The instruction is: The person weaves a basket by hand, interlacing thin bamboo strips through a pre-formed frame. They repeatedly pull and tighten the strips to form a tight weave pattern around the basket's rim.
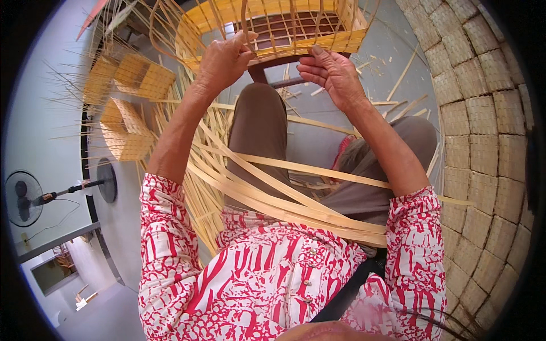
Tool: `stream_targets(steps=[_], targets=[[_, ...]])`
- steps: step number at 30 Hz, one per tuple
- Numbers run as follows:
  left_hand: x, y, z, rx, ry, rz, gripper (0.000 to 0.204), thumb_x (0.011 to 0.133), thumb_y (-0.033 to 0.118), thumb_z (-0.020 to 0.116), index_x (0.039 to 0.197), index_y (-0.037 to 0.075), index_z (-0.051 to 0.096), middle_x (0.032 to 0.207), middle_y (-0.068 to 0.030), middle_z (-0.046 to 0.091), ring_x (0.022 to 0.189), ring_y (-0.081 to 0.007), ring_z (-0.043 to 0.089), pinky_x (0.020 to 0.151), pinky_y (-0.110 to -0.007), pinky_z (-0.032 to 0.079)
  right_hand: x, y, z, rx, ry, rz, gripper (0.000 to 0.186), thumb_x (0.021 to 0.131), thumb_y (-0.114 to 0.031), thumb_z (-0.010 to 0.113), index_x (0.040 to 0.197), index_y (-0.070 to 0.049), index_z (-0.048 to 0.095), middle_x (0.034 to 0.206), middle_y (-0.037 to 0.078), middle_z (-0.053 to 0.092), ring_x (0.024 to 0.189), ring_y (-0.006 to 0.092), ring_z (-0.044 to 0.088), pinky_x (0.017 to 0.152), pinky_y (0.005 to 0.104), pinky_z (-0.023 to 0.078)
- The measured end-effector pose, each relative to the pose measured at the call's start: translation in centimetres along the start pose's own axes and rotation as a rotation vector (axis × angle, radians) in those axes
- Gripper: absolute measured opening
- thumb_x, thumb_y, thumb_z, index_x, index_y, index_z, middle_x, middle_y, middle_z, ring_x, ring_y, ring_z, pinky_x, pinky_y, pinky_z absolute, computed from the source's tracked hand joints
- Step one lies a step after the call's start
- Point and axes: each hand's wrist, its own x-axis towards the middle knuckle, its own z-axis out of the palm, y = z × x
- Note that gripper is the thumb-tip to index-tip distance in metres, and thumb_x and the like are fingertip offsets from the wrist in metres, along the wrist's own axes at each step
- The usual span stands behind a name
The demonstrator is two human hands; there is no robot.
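A half-woven basket (273,51) of pale yellow strips stands ahead of me at the top of the head view, its open lattice showing a dark stool (259,74) below. My left hand (223,59) is closed at the basket's near left side, thumb and forefinger pinched by an upright strip. At the near right rim, my right hand (330,73) presses thumb against forefinger on the basket's edge, with its other fingers curled. Whatever thin piece lies between the fingertips is too small to make out. Long flat strips (273,199) lie across my lap.
Several partly woven baskets (122,128) with loose strip ends sit on the floor at left. A standing fan (24,199) is farther left. Stacked woven blocks (483,148) line the right side. Offcuts (401,79) are scattered over the grey floor.
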Motion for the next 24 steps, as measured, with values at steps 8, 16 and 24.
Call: stream_targets(steps=[8, 16, 24], targets=[[-2.5, 1.7, 0.8, 0.097, 0.174, 0.065, 0.015, 0.09, 0.01, 0.069, 0.104, 0.007, 0.065, 0.094, -0.0133, 0.074, 0.076, -0.0277, 0.073, 0.062, -0.037, 0.056, 1.7, 0.5, -1.2, 0.164, -0.012, -0.034, 0.03, 0.1, -0.023, 0.064, 0.115, 0.003, 0.058, 0.103, 0.018, 0.07, 0.096, 0.0264, 0.073, 0.084, 0.0368, 0.064], [-1.6, 5.6, 3.0, 0.239, 0.275, 0.35, 0.036, 0.087, 0.007, 0.07, 0.123, 0.01, 0.064, 0.114, -0.0125, 0.071, 0.098, -0.0291, 0.072, 0.07, -0.037, 0.06, 1.4, 0.2, -0.3, 0.179, -0.043, -0.05, 0.027, 0.101, -0.022, 0.063, 0.114, 0.001, 0.058, 0.104, 0.016, 0.07, 0.094, 0.0254, 0.072, 0.085, 0.0372, 0.063], [1.9, 3.8, 3.8, 0.166, 0.238, 0.306, 0.013, 0.088, 0.01, 0.063, 0.1, 0.011, 0.064, 0.093, -0.006, 0.066, 0.081, -0.0297, 0.069, 0.062, -0.04, 0.056, 0.7, -0.4, -0.2, 0.108, -0.019, -0.045, 0.02, 0.1, -0.018, 0.062, 0.113, -0.003, 0.061, 0.107, 0.011, 0.07, 0.097, 0.02, 0.068, 0.086, 0.035, 0.057]])
